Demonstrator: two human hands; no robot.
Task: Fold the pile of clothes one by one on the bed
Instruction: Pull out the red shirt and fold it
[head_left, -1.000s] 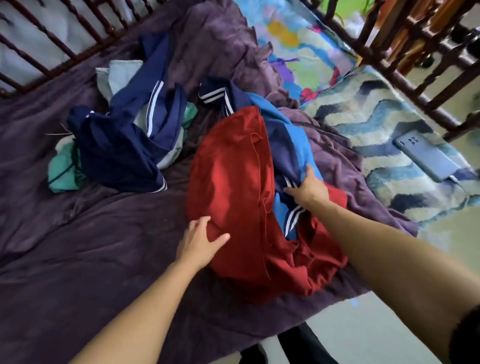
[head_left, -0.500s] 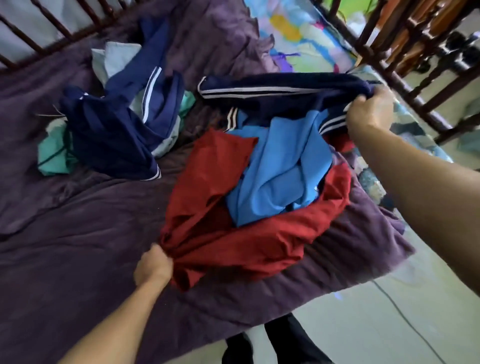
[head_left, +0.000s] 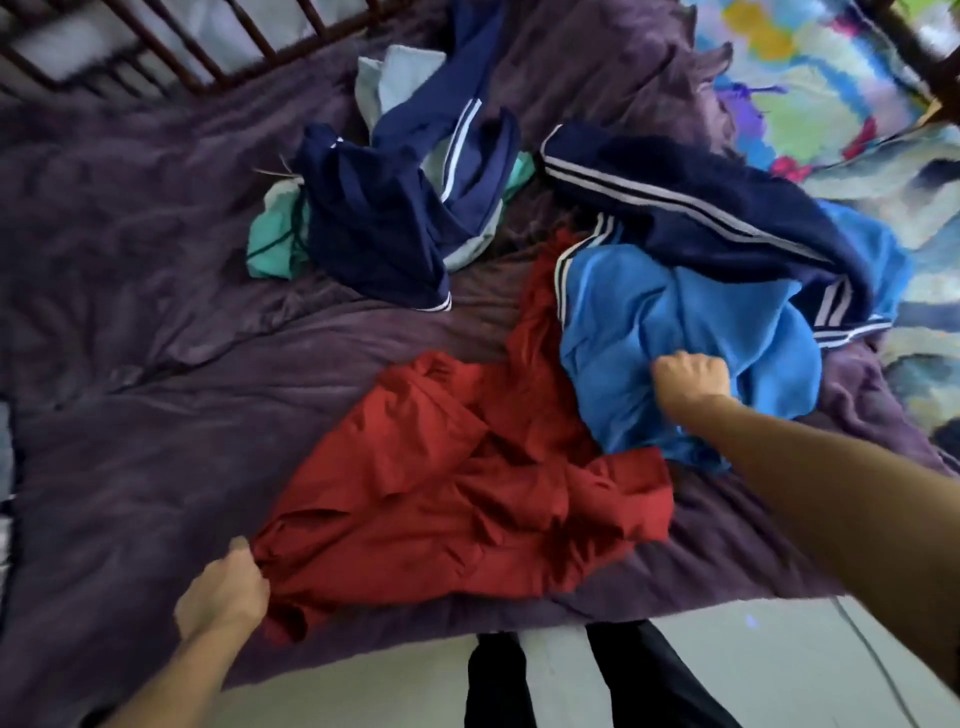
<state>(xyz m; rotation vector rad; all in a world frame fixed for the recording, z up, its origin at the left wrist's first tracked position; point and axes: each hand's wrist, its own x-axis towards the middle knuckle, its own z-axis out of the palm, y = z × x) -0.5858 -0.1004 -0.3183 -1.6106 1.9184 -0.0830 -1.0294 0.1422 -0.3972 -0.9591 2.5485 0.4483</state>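
Red garment (head_left: 441, 499) dragged leftward; right hand (head_left: 688, 376) now grips blue jacket (head_left: 675, 322).

hands (head_left: 223, 597) (head_left: 691, 382): 2 | garments (head_left: 457, 493): perhaps 5, blurred | purple blanket (head_left: 156, 312): 1

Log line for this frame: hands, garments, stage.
left hand: grips red garment edge | right hand: grips blue garment | stage: blue overlaps red, neither folded | navy pile: beyond, on purple blanket

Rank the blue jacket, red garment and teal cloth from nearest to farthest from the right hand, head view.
1. Blue jacket, gripped by the right hand.
2. Red garment, just left of it.
3. Teal cloth, far left, in the pile.
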